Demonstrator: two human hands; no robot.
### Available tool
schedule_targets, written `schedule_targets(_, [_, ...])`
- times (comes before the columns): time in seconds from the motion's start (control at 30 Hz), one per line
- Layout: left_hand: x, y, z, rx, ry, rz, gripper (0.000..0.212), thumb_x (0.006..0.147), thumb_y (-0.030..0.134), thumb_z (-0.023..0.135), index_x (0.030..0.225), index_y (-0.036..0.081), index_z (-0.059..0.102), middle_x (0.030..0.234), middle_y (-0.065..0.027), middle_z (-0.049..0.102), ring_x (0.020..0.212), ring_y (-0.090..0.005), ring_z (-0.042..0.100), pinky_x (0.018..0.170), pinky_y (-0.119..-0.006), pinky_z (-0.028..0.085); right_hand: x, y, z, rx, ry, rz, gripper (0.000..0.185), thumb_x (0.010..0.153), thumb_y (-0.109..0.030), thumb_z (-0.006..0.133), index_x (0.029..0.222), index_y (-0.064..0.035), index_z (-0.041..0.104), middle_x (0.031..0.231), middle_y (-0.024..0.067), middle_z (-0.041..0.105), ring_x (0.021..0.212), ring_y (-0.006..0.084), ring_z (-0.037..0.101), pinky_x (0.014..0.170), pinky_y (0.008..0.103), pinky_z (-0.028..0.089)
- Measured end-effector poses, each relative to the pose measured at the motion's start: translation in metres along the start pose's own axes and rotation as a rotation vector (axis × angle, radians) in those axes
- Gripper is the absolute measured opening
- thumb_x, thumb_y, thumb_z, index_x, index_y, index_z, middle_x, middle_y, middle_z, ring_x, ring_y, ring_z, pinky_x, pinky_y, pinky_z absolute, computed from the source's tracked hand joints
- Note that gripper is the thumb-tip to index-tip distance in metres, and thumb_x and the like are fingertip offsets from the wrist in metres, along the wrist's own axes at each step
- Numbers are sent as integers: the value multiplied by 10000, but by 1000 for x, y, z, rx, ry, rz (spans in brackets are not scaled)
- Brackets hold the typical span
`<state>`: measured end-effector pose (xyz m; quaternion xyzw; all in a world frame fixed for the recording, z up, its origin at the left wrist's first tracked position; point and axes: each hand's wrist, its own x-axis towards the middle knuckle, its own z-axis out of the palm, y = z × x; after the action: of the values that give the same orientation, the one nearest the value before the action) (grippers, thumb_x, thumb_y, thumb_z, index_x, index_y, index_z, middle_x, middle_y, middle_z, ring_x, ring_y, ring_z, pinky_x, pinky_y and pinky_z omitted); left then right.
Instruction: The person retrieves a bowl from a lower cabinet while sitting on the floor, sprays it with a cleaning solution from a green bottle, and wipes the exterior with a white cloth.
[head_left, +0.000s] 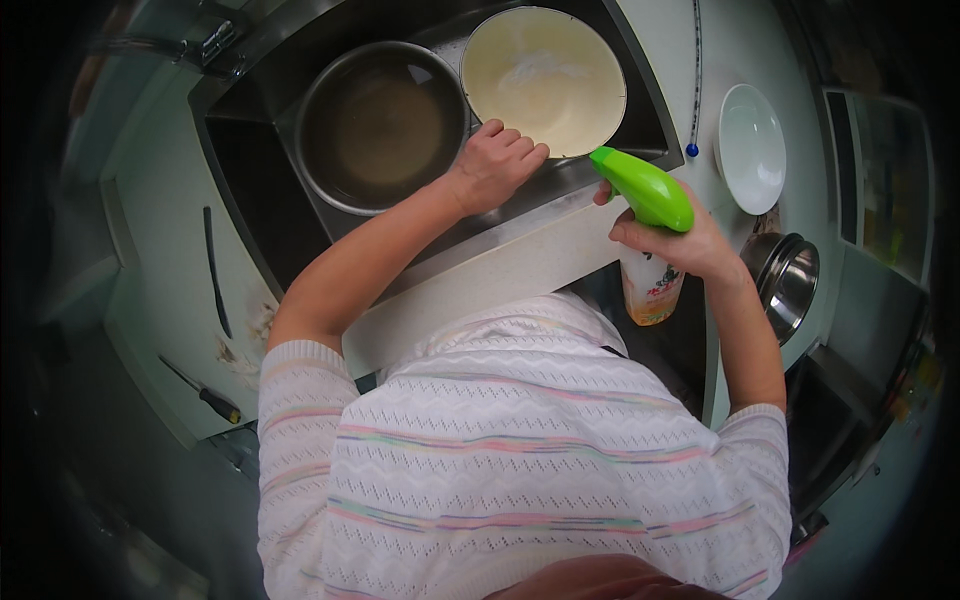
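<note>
My right hand (679, 240) grips the neck of a spray bottle with a bright green trigger head (649, 187). Its printed white and orange body (651, 296) hangs below, beyond the counter's front edge. The nozzle points at the near right rim of a cream-coloured basin (544, 82) in the sink, which has a whitish patch inside. On that basin's near left rim my left hand (501, 166) is closed, its fingertips and thumb hidden. To its left, a round metal pan (382, 124) holds cloudy brownish liquid.
Both vessels stand in a dark sink (255, 172) with a tap (214, 49) at its back left corner. A white bowl (752, 150) and stacked steel bowls (791, 289) are on the right. A screwdriver (206, 394) and a dark thin strip (216, 274) lie on the left counter.
</note>
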<state>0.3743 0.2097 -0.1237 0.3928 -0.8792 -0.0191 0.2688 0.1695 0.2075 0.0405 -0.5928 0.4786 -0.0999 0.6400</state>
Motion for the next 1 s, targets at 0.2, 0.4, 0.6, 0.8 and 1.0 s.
schedule_targets(0.2, [5,7,-12,-55,29,39,178,652,104,508,826,81,538,677,-15,504,638,-149,512,605,-283,380,10,-7,-6,-81,-60,-35,181,650,-74,614,810,-20,548,694,-8,546,631,66,479,579,217,407])
schedule_targets(0.4, [3,8,-13,-48,-17,28,210,649,99,511,855,75,547,743,-26,548,682,-155,536,629,-279,389,10,-9,-7,-61,-16,-120,198,656,-73,617,833,-18,547,700,-4,547,610,70,476,569,218,406])
schedule_targets(0.6, [1,9,-14,-68,-24,34,208,649,95,510,853,73,550,755,-28,555,688,-156,540,633,-281,393,11,-5,-11,-72,-5,-66,180,678,-81,617,832,-21,544,702,-4,542,607,69,484,566,216,407])
schedule_targets(0.8, [2,9,-16,-72,-27,40,217,647,83,519,860,73,558,752,-28,561,683,-161,544,631,-282,398,8,3,-16,2,61,-76,169,692,-86,613,832,-21,546,702,-3,542,615,67,490,566,212,405])
schedule_targets(1.0, [0,1,-18,-57,-2,0,227,637,75,537,862,76,567,744,-31,570,675,-162,551,636,-284,404,-2,4,-23,-114,74,-65,186,694,-88,618,848,-9,548,711,12,548,637,70,505,589,226,424])
